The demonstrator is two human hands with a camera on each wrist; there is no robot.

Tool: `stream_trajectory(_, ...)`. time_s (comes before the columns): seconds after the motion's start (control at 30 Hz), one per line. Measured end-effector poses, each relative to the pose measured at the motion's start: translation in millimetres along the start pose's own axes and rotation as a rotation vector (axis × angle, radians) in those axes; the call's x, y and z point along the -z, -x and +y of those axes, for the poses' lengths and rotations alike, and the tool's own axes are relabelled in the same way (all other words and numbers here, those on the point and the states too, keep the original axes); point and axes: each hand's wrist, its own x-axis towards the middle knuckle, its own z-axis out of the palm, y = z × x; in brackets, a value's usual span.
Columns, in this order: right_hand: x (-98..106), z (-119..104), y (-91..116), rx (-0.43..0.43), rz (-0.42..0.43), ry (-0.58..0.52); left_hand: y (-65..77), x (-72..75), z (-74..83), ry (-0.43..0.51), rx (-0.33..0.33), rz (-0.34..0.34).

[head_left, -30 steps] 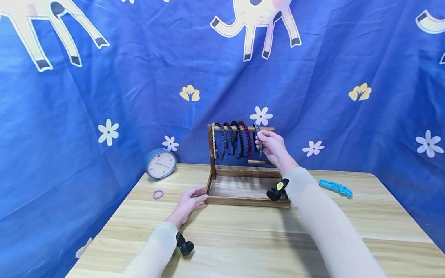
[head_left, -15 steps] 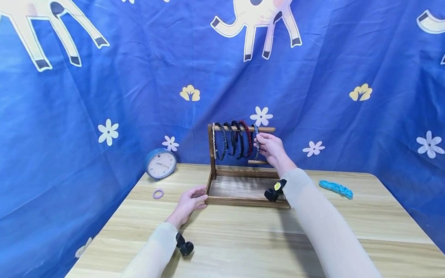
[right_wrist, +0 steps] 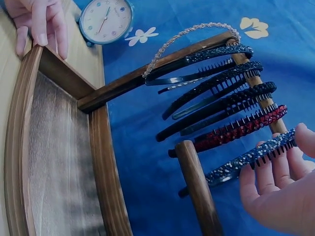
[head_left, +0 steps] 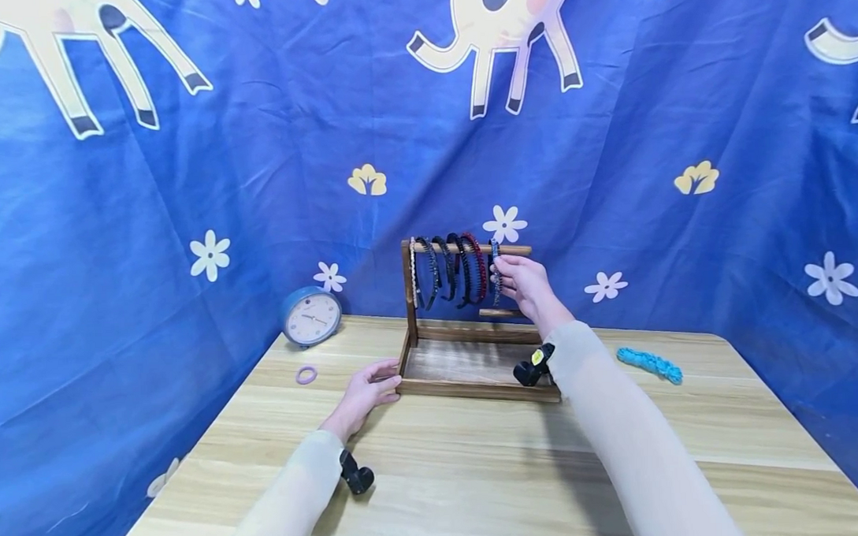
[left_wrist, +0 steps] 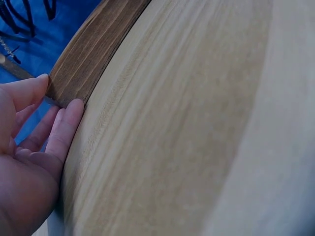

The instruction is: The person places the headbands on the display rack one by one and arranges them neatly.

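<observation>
In the head view my right hand (head_left: 525, 284) grips a blue glittery headband (head_left: 496, 273) at the free end of the rack's upper rod. The right wrist view shows thumb and fingers on the same toothed headband (right_wrist: 251, 160), with the rod (right_wrist: 278, 127) right behind it. Farther along that rod hang several more headbands: a red one (right_wrist: 241, 129), black ones and a thin beaded one (right_wrist: 192, 32). My left hand (head_left: 362, 392) touches the front left corner of the rack's wooden tray base (head_left: 476, 389), fingers extended; the left wrist view shows fingertips at that corner (left_wrist: 66, 93).
A shorter lower rod (head_left: 497, 312) juts out below the headbands. On the table lie a purple ring (head_left: 306, 375) at left and a blue braided band (head_left: 648, 364) at right. A round clock (head_left: 312, 316) stands at the back left, before a blue patterned cloth (head_left: 291, 186).
My right hand has moved slightly left and brought the blue headband closer to the red one, with a small shift back right since. The left hand keeps its place at the tray corner.
</observation>
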Motion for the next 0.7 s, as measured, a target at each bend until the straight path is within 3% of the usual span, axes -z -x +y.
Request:
stream_trajectory(0.2, 7, -6, 5, 0.017, -0.003, 0.103, -1.3, -1.2, -0.3, -0.004, -0.003, -0.006)
stream_trajectory(0.37, 24, -13, 15, 0.079, -0.065, 0.214, 0.3, -1.0, 2.2, -0.005, -0.004, -0.030)
stream_trajectory(0.57, 44, -16, 43, 0.194, -0.170, 0.294, 1.7, 0.3, -2.5, -0.003, 0.012, -0.003)
stream_trajectory(0.7, 54, -7, 66, 0.269, -0.225, 0.350, 5.7, 2.1, 0.6, 0.003, 0.034, 0.027)
